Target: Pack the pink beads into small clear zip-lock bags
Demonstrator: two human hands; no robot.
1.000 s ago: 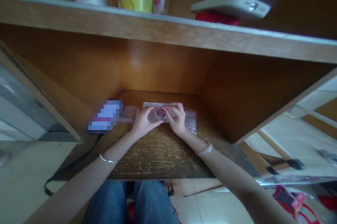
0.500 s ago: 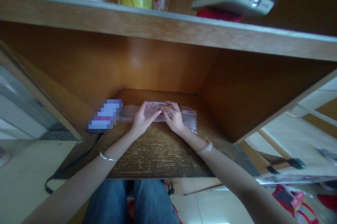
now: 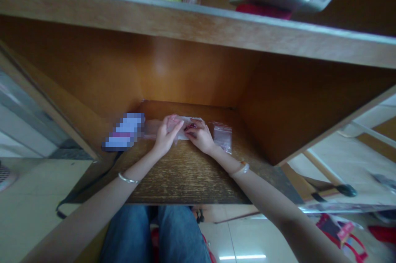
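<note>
Both hands are working at the table's (image 3: pixel 185 180) far edge: left hand (image 3: pixel 165 137) is pinning a clear bag (image 3: pixel 185 129) flat, right hand (image 3: pixel 201 137) is pinching its mouth, steadying it. Spare bags (image 3: pixel 223 135) are lying just beside.

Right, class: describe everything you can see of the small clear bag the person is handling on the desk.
The small clear bag looks like thin see-through plastic, pale and slightly crumpled. It lies low on the wooden desk, far back in the recess. Something small and dark red shows at its right end; what it is cannot be told. The left hand covers its left part and the right hand presses its right part. More clear bags lie just to its right.
</note>
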